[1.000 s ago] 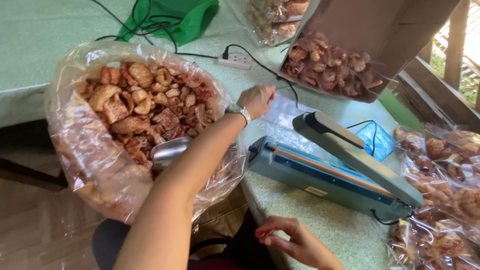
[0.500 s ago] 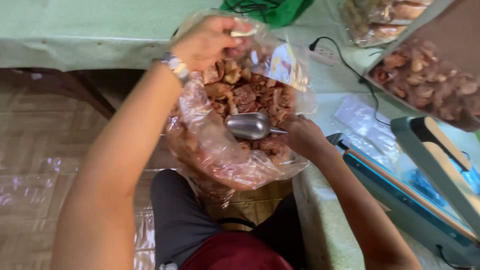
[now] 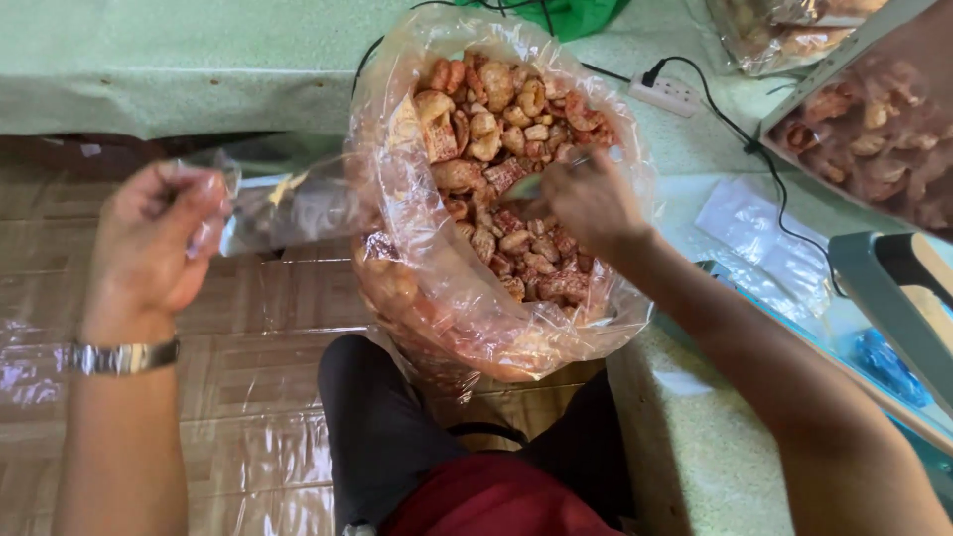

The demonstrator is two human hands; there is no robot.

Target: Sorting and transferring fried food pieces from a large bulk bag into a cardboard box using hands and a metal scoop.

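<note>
At the left of the frame the left hand [image 3: 149, 243] is seen raised, its fingers pinched shut on the edge of a small clear plastic bag [image 3: 288, 203], which is stretched out level towards the middle of the picture; a metal wristwatch [image 3: 124, 355] is worn on that wrist at the lower left. Below the hand, a brown tiled floor [image 3: 268, 397] is shown, with a crumpled clear sheet [image 3: 25, 367] lying at the far left edge. In the middle of the frame a large clear sack [image 3: 427, 288] is held open, filled with reddish-brown fried snack pieces [image 3: 496, 129]; the small bag's far end touches the sack's left wall. Just right of centre the right hand [image 3: 591, 199] is sunk among the pieces, closed around something of which only a dull grey part can be seen; what it is cannot be told. Along the top a green table [image 3: 149, 60] is spread, and a white power strip [image 3: 670, 94] with a black cable lies at the upper right. At the right edge a tray of more snack pieces [image 3: 874, 139] is seen, and below it a bag-sealing machine [image 3: 893, 288].
</note>
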